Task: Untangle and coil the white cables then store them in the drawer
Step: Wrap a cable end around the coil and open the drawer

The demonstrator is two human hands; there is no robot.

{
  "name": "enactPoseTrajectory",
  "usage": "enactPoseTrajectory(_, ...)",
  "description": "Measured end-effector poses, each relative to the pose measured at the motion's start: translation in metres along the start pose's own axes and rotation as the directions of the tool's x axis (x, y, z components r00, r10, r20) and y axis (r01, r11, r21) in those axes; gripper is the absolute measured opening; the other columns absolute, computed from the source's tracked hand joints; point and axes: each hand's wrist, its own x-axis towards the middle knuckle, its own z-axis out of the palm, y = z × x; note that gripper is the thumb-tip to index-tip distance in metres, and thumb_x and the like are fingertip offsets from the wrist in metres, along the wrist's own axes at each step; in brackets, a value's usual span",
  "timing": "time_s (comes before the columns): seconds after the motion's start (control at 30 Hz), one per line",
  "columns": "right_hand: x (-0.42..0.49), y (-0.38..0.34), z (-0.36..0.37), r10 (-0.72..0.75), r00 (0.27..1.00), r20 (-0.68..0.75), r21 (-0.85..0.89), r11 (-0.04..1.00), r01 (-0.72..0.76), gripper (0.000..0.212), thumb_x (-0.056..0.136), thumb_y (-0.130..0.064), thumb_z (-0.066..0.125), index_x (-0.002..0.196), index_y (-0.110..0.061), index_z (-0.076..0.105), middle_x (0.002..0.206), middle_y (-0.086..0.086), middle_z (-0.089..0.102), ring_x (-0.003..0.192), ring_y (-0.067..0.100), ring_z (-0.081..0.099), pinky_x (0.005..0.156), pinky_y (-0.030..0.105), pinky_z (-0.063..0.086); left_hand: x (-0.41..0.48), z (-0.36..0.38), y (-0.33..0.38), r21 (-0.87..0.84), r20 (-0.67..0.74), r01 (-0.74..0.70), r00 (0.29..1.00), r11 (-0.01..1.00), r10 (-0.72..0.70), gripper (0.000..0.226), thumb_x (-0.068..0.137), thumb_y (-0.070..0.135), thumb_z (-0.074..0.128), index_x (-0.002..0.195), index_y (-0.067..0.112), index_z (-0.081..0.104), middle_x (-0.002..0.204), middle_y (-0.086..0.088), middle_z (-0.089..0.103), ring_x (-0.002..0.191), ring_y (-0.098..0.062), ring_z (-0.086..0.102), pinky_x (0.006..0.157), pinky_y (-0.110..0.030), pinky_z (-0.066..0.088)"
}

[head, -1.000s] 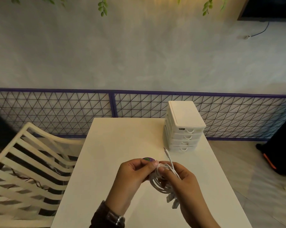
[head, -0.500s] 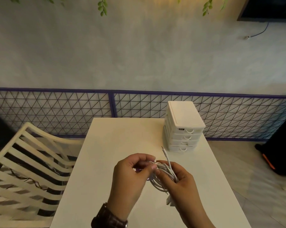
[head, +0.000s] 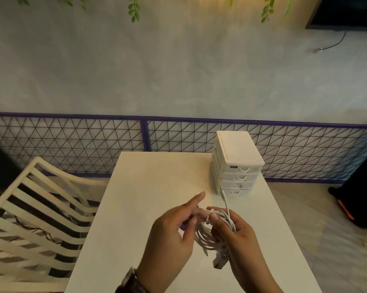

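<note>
A coil of white cable (head: 208, 237) hangs between my hands above the white table (head: 148, 187). My right hand (head: 239, 235) is closed around the coil's right side, and a thin jack end (head: 223, 195) sticks up from it. My left hand (head: 172, 235) pinches the cable at the coil's top, its index finger stretched out toward the far side. A USB plug (head: 219, 262) dangles below the coil. A small white drawer unit (head: 236, 163) with several shut drawers stands at the table's far right.
A cream slatted chair (head: 37, 208) stands at the table's left side. A purple-framed wire mesh fence (head: 72, 142) runs behind the table along the wall. A dark object with an orange stripe (head: 355, 199) sits on the floor at the right.
My left hand has shifted its hold on the coil's top and its index finger now points outward. The coil has stayed in my right hand.
</note>
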Motion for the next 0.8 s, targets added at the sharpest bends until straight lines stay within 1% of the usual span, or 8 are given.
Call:
enactPoseTrajectory(0.07,0.0,0.002,0.0,0.046,0.998,0.049,0.022,0.999,-0.047,0.024,0.073,-0.031,0.066,0.086,-0.011,0.072,0.054,-0.003,0.055,0.051,0.007,0.047,0.05,0.018,0.039,0.008,-0.005,-0.009,0.057,0.038,-0.04,0.999,0.998,0.038,0.056,0.084,0.021,0.063,0.131,0.045,0.044,0.094,0.019,0.066,0.098,-0.009,0.06,0.087,-0.022,0.051)
enactPoseTrajectory(0.2,0.001,0.005,0.002,0.15,0.977,0.152,0.111,0.98,-0.168,0.021,0.076,-0.033,0.068,0.068,-0.014,0.06,0.055,0.002,0.036,0.05,0.013,0.031,0.049,0.025,0.026,0.019,-0.013,-0.022,-0.033,0.189,-0.013,0.982,0.999,0.019,0.04,0.08,0.04,0.059,0.12,0.044,0.054,0.114,0.024,0.06,0.11,-0.007,0.056,0.093,-0.022,0.047)
enactPoseTrajectory(0.33,0.001,0.008,0.004,0.219,0.949,0.226,0.194,0.945,-0.264,0.026,0.077,-0.037,0.068,0.072,-0.014,0.057,0.056,0.0,0.031,0.051,0.013,0.027,0.051,0.028,0.02,0.022,-0.017,-0.033,0.032,0.292,-0.103,0.952,0.994,0.089,0.029,0.081,0.041,0.057,0.108,0.035,0.067,0.093,0.031,0.063,0.096,0.003,0.056,0.084,-0.011,0.042)
enactPoseTrajectory(0.43,0.001,0.006,0.008,0.266,0.929,0.258,0.254,0.909,-0.331,0.03,0.084,-0.04,0.054,0.071,-0.013,0.056,0.051,-0.004,0.04,0.048,0.012,0.027,0.052,0.03,0.019,0.025,-0.02,-0.036,0.184,0.315,-0.268,0.927,0.946,0.202,0.027,0.086,0.037,0.054,0.099,0.022,0.071,0.089,0.017,0.065,0.089,0.005,0.051,0.08,-0.005,0.038)
enactPoseTrajectory(0.5,0.003,0.006,0.007,0.228,0.944,0.238,0.24,0.928,-0.285,0.03,0.082,-0.04,0.053,0.074,-0.011,0.054,0.05,-0.005,0.04,0.049,0.011,0.028,0.052,0.029,0.023,0.028,-0.024,-0.037,0.286,0.325,-0.367,0.906,0.885,0.271,0.024,0.089,0.035,0.053,0.094,0.019,0.069,0.086,0.008,0.067,0.086,0.001,0.051,0.078,-0.008,0.041)
enactPoseTrajectory(0.6,0.006,0.006,0.004,0.15,0.974,0.171,0.134,0.976,-0.174,0.031,0.084,-0.04,0.052,0.077,-0.01,0.057,0.051,-0.002,0.039,0.048,0.011,0.03,0.054,0.028,0.025,0.033,-0.03,-0.036,0.384,0.303,-0.447,0.888,0.808,0.347,0.026,0.091,0.035,0.05,0.09,0.015,0.067,0.083,0.005,0.066,0.084,-0.005,0.054,0.076,-0.012,0.043)
enactPoseTrajectory(0.7,0.006,0.003,0.005,0.11,0.979,0.169,0.087,0.988,-0.126,0.032,0.089,-0.038,0.048,0.069,-0.018,0.063,0.049,-0.001,0.037,0.047,0.012,0.029,0.054,0.03,0.023,0.041,-0.034,-0.033,0.429,0.244,-0.435,0.9,0.791,0.362,0.029,0.091,0.036,0.049,0.089,0.014,0.066,0.084,0.003,0.067,0.085,-0.006,0.053,0.079,-0.01,0.04)
enactPoseTrajectory(0.8,0.006,0.001,0.004,0.122,0.974,0.19,0.098,0.985,-0.142,0.035,0.09,-0.038,0.046,0.064,-0.022,0.062,0.049,0.0,0.035,0.048,0.014,0.028,0.052,0.028,0.022,0.048,-0.035,-0.033,0.424,0.174,-0.387,0.922,0.819,0.345,0.027,0.089,0.034,0.05,0.086,0.012,0.066,0.082,0.003,0.066,0.084,-0.005,0.05,0.081,-0.011,0.039)
